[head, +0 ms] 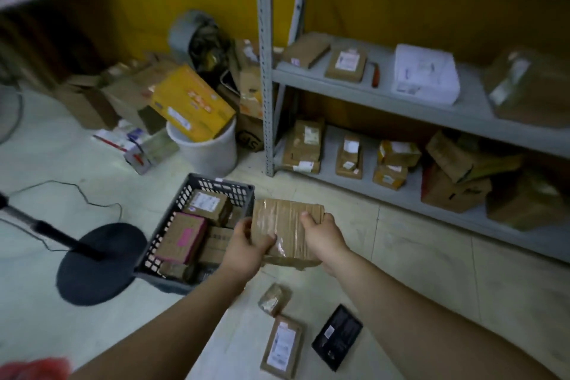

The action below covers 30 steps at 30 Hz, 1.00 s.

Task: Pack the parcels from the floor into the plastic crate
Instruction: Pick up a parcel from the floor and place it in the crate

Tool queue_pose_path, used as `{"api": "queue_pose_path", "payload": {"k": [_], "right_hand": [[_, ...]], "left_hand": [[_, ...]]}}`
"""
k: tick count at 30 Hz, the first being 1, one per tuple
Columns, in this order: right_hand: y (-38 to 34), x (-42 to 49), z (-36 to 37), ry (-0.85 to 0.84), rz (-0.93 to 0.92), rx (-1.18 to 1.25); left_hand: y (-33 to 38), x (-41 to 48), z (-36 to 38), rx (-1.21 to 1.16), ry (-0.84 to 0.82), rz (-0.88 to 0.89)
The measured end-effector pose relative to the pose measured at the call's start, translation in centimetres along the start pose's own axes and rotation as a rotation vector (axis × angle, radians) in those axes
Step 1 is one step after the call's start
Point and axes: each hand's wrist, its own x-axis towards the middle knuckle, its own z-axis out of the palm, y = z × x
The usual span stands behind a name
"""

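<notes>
A: The crate (220, 183) looks nearly full. Will the parcel (283, 225) fit?

B: Maybe not flat. It's held just right of the crate, with the left hand (246, 244) and right hand (324, 237) both curled round its edges. The tape looks slick, so it could slip.

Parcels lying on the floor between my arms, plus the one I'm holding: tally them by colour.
Brown: 3 (taped parcel held by left hand and right hand; small wrapped parcel; labelled flat box)
Black: 1 (black parcel)
Total: 4
</notes>
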Motion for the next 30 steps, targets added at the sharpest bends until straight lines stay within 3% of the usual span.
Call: {"api": "queue_pose_path", "payload": {"k": [8,13,21,25,27,30], "right_hand": [[-11.7,-8.2,11.1,-0.014,-0.184,0.044],[-17.6,-12.1,16.6,0.005,-0.308,0.068],[-23.3,-10.9,17.3,-0.041,-0.316,0.280],[-25.4,-7.7,18.7,0.058,-0.345,0.380],[-26.4,-5.7,19.5,0.051,-0.340,0.364],[-28.2,-3.8,19.5,0.041,-0.359,0.225]], "left_hand": [[5.5,-0.9,-17.9,0.086,0.069,0.219],[8.6,-1.4,-26.6,0.036,0.088,0.252],[12.0,2.0,-30.4,-0.054,0.020,0.234],[13.7,5.4,-29.5,-0.247,0.019,0.042],[14.4,7.3,-29.0,-0.275,-0.041,-0.026],[15.2,10.9,-29.8,-0.340,0.016,-0.037]]}}
